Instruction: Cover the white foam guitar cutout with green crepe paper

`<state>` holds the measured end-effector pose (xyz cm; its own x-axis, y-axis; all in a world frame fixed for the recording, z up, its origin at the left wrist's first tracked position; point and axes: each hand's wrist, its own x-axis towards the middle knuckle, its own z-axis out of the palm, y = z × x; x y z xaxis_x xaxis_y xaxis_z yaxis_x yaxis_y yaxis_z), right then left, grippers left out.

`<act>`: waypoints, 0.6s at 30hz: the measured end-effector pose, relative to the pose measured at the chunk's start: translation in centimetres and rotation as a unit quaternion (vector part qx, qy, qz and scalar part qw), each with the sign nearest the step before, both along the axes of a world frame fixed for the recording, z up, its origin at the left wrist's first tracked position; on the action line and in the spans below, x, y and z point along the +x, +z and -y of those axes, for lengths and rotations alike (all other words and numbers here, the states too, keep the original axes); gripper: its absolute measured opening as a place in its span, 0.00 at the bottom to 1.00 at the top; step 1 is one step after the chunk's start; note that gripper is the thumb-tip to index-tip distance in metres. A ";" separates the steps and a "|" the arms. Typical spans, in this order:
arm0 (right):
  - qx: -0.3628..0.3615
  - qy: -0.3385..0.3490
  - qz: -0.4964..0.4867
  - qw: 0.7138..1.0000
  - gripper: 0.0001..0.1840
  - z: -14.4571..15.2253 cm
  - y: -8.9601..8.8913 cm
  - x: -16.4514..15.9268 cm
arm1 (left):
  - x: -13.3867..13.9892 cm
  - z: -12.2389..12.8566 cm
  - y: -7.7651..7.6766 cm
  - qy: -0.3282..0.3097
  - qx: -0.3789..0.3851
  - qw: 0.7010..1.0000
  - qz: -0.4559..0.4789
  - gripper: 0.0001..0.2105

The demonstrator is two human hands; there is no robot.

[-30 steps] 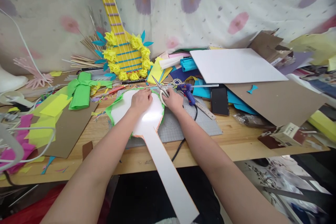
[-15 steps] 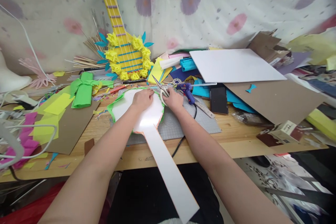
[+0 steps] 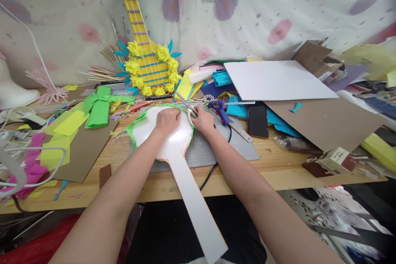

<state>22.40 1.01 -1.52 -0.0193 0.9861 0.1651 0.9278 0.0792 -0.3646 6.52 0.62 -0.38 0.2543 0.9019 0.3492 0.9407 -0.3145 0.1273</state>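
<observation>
A white guitar-shaped board [image 3: 148, 126] lies on the grey cutting mat, its long neck reaching down past the table's front edge. Green crepe paper [image 3: 131, 132] sticks out around the rim of its body. My left hand [image 3: 168, 121] rests on the body near its upper right edge, fingers curled under; what they pinch is hidden. In my right hand [image 3: 204, 119], closed around the handles, is a pair of scissors [image 3: 183, 100] at the board's right edge. The blades point up and left, slightly apart.
A yellow guitar model [image 3: 151, 68] with paper roses stands behind. Right of my right hand lie a blue glue gun [image 3: 219, 111], a metal ruler [image 3: 241, 132] and a phone [image 3: 258, 120]. Green crepe paper roll [image 3: 98, 111] sits left; a white board [image 3: 278, 80] lies back right.
The board's neck end has swung slightly left. My left fingers have curled further under, and the scissors have shifted slightly left with my right hand.
</observation>
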 end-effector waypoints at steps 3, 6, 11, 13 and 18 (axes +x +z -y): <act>0.000 -0.016 -0.025 1.000 0.21 0.2 0.1 0.0 | 0.0 0.3 0.0 -0.003 0.020 1.000 0.017 0.16; -0.005 -0.029 -0.041 0.999 0.22 0.3 0.2 0.0 | -0.3 0.4 0.6 -0.010 0.050 0.998 0.032 0.19; -0.010 -0.016 -0.035 0.999 0.18 0.3 0.3 0.1 | -3.4 0.3 3.7 0.073 0.071 0.994 0.030 0.20; -0.009 -0.008 -0.034 0.999 0.18 0.3 0.3 0.0 | -5.3 0.2 4.9 0.135 0.028 0.990 -0.015 0.24; -0.004 0.009 -0.036 0.999 0.18 0.6 0.2 -0.2 | -8.7 -0.9 4.9 0.248 -0.125 0.956 -0.097 0.18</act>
